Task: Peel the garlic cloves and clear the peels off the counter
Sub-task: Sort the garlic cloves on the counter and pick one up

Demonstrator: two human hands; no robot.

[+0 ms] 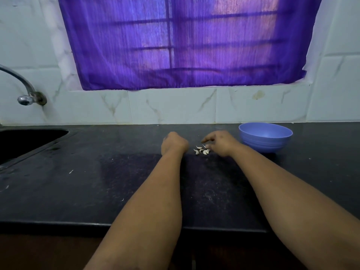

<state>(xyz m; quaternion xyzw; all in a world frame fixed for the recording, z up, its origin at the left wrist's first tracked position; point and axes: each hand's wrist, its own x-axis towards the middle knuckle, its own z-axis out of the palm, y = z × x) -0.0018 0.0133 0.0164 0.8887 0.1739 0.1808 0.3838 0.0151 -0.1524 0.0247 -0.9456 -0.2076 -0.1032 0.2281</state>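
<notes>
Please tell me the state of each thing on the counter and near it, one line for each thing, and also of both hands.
left hand: fingers curled, on the counter, nothing visible in it
right hand: fingers bent over the garlic pieces
garlic pieces: small loose pile between the hands; peel or clove, too small to tell
blue bowl: upright, right of the pile; visible inside looks empty
tap: no water running
purple curtain: drawn over the window
counter: dark, few white scraps

No readable text, label, brand, number or sign is found anywhere in the head view.
</notes>
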